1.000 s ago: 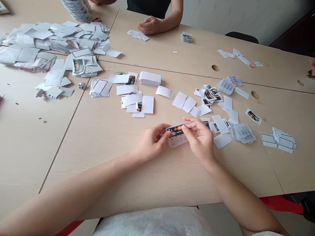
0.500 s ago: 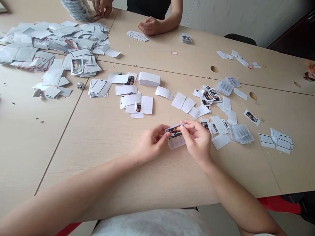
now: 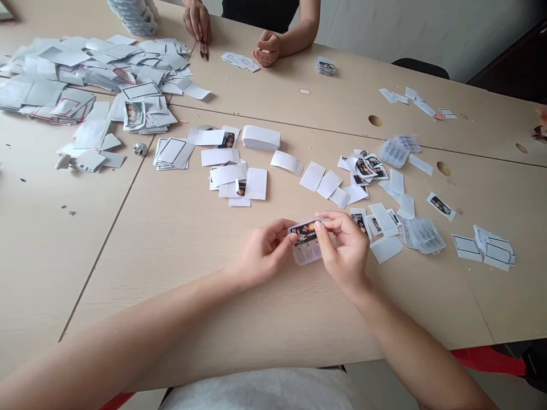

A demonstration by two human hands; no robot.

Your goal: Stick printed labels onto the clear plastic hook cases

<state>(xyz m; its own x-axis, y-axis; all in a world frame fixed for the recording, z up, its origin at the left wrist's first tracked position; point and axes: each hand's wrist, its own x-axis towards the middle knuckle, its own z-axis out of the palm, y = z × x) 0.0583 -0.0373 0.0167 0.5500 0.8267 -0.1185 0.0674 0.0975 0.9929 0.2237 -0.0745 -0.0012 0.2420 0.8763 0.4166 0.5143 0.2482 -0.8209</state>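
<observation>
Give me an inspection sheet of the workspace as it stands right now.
Surface: light wood-grain table, joined sections, round holes.
Job's things: printed card on a clear plastic tray.
Clutter: loose white cards, white card stack, large paper heap, clear trays.
Hands: left hand and right hand both hold the card and tray.
Cables: nothing seen.
Surroundings: co-worker's hand across the table, white wall, red chair frame.
</observation>
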